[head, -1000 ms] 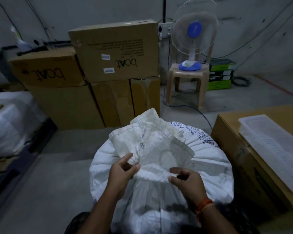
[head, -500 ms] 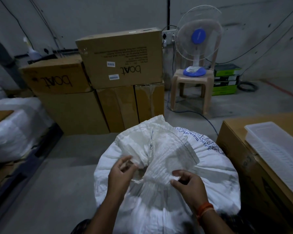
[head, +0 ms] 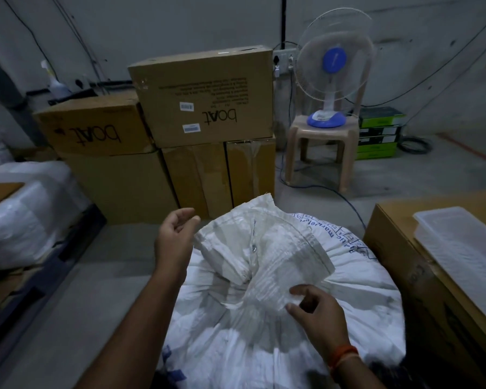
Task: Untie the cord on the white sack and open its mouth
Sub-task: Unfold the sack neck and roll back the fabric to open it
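Stacked brown cardboard cartons [head: 199, 96] lined the wall. Before us sat the bulging white woven sack [head: 286, 327], its gathered neck [head: 253, 265] crumpled and ribbed; we could not make out the cord. Our right hand [head: 317, 313] pinched the neck's edge; our left hand [head: 174, 240] hovered beside it, loosely curled, holding nothing.

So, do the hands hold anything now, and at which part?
The right hand pinches the sack at the near edge of its gathered neck. The left hand holds nothing visible.
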### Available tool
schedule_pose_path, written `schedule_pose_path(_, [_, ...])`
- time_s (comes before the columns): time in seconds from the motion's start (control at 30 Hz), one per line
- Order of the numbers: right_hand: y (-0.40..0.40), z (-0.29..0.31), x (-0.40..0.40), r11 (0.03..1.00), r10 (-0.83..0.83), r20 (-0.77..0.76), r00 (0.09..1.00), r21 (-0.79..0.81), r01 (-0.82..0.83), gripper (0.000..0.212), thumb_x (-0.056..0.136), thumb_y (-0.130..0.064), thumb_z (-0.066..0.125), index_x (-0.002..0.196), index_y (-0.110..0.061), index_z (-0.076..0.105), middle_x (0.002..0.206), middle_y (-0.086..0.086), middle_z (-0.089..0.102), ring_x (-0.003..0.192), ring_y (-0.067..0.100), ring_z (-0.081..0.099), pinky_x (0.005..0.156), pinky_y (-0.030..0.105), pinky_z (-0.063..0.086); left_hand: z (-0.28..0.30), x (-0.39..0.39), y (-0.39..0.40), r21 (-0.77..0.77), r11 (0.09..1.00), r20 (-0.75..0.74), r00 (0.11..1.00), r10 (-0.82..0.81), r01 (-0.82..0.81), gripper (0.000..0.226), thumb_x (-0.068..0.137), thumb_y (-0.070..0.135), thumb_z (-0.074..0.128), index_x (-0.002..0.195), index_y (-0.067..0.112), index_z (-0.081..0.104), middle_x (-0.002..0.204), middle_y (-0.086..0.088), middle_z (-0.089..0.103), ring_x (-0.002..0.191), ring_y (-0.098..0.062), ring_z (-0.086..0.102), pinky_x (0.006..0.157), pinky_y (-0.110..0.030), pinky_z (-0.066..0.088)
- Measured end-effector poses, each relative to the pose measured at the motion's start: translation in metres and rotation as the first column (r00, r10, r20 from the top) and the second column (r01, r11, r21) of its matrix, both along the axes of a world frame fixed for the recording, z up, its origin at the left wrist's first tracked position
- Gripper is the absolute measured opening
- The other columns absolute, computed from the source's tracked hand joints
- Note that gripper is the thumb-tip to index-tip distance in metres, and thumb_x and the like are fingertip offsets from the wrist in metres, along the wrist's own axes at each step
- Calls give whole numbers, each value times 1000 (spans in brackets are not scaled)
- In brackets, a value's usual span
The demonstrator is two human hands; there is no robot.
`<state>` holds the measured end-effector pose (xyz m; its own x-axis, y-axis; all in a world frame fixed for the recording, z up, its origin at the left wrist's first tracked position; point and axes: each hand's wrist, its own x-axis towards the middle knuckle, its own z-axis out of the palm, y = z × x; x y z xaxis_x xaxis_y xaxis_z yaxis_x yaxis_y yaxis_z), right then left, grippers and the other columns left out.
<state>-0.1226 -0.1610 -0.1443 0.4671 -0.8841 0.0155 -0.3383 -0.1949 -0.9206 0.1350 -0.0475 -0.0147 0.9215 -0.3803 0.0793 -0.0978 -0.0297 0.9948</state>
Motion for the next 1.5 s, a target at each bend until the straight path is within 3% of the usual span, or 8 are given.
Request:
schedule_pose_path(0.13, [2, -2, -3, 983, -16, -35, 999, -185, 9, 32, 64, -17, 92, 85, -34, 74, 68, -8, 65, 78, 1, 64, 64, 7, 44, -10, -15, 5, 28, 1000, 56, 998, -14, 12, 24, 97, 23, 72, 121, 22, 73, 120, 1, 75, 112, -16, 69, 93, -31, 55])
schedule_pose_path(0.3, [2, -3, -6, 991, -50, 8, 999, -126, 51, 29, 68, -15, 91, 84, -34, 75, 82, -10, 71, 77, 6, 66, 68, 18, 54, -10, -33, 14, 68, 997, 132, 990, -55, 47, 28, 84, 47, 70, 111, 43, 73, 128, 7, 72, 118, -13, 69, 100, -43, 59])
schedule_pose_path(0.6, [-7, -4, -6, 988, -108, 202, 973, 129, 83, 13, 80, -16, 86, 82, -27, 80, 84, -3, 81, 83, 18, 76, 88, 48, 62, -29, -80, 11, 272, 921, 207, 918, -339, 279, 31, 94, 17, 77, 118, 38, 74, 125, 11, 70, 114, -5, 66, 93, -35, 61])
schedule_pose_path(0.87, [-51, 24, -12, 972, -226, 236, 945, -13, 235, 9, 85, -32, 81, 94, -31, 78, 108, -3, 73, 101, 16, 67, 85, 33, 56, -46, -96, -36, 461, 833, 332, 812, -481, 305, 37, 90, 30, 79, 125, 39, 72, 136, 11, 60, 122, -7, 59, 95, -10, 45])
schedule_pose_path(1.0, [-83, 37, 5, 985, -150, 267, 952, -49, 168, 16, 86, -29, 80, 102, -34, 77, 114, -13, 69, 111, 17, 62, 94, 41, 56, -44, -87, -69, 454, 858, 372, 824, -428, 240, 32, 95, 26, 75, 125, 36, 73, 140, 6, 60, 130, -12, 56, 104, -22, 45])
schedule_pose_path(1.23, [-117, 45, 47, 989, -59, 27, 998, -131, 62, 28, 79, -43, 81, 106, -45, 73, 153, 10, 47, 147, 27, 35, 107, 21, 38, -34, -43, -113, 558, 815, 430, 785, -445, 156, 33, 94, 22, 77, 124, 37, 74, 145, 3, 57, 139, -18, 50, 106, -24, 37])
schedule_pose_path(1.37, [-144, 61, 67, 929, 115, -98, 989, -341, -142, 33, 75, -56, 70, 108, -56, 70, 149, 4, 52, 140, 24, 44, 114, 54, 36, -20, -8, -121, 598, 798, 521, 717, -462, 80, 30, 91, 19, 79, 116, 36, 79, 142, 1, 57, 138, -22, 45, 106, -27, 36])
schedule_pose_path(1.5, [-179, 75, 89, 895, 267, -246, 932, -294, -335, 28, 81, -41, 79, 109, -42, 77, 143, 6, 61, 138, 21, 52, 113, 43, 40, -15, 30, -119, 706, 700, 391, 763, -515, 110, 23, 89, 25, 83, 106, 40, 79, 152, -4, 53, 147, -30, 40, 119, -48, 38])
